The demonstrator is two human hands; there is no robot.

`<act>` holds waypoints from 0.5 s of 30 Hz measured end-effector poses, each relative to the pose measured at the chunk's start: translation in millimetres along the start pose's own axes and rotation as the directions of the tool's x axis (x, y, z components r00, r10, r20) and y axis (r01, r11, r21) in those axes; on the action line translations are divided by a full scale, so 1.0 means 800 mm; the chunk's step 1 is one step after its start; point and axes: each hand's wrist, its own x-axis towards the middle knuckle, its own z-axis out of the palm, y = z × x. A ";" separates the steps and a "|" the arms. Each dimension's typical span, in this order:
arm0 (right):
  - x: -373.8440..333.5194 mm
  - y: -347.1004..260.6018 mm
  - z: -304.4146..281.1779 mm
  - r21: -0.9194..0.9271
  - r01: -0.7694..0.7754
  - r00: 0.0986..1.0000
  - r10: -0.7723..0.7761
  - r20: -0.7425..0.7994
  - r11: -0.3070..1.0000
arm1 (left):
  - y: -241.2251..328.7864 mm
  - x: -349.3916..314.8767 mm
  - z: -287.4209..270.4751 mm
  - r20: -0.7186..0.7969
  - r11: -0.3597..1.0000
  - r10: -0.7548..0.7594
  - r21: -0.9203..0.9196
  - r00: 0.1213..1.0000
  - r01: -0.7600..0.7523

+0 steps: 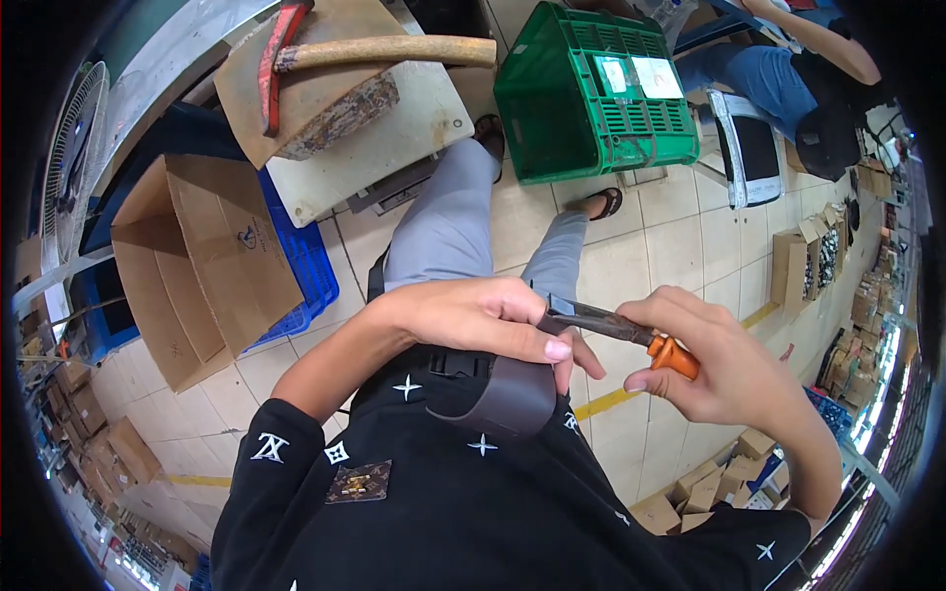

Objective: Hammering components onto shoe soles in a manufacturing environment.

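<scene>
In front of my waist, my left hand [498, 320] is closed on a dark brown belt strap [517, 399], which hangs in a curl below the fingers. My right hand [714, 355] is wrapped round the orange handle [674, 359] of a hand tool that looks like pliers. The dark metal part of this tool [611, 321] reaches left to my left fingertips. A small dark blue-grey piece [560, 303] shows beside its tip. Fingers cover the place where tool and strap come together, so I cannot tell whether they touch.
A hammer [384, 49] with a red head lies on a worn block [340, 113] on a pale table [424, 118]. An open cardboard box [232, 266] leans over a blue crate [313, 261] at left. Ahead stands a green crate [552, 98]. Another person [778, 84] sits at far right.
</scene>
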 end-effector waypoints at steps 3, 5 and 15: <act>-0.007 0.001 0.010 0.064 -0.083 0.996 0.081 0.026 0.995 | 0.007 -0.002 0.016 -0.080 0.965 -0.181 -0.205 0.980 0.161; -0.014 -0.006 0.015 0.061 -0.112 0.993 0.110 0.040 0.992 | 0.009 -0.005 0.026 -0.086 0.945 -0.236 -0.251 0.968 0.209; -0.028 -0.033 0.028 0.103 -0.294 0.956 0.291 0.040 0.950 | 0.009 -0.010 0.039 -0.157 0.974 -0.228 -0.021 0.961 0.227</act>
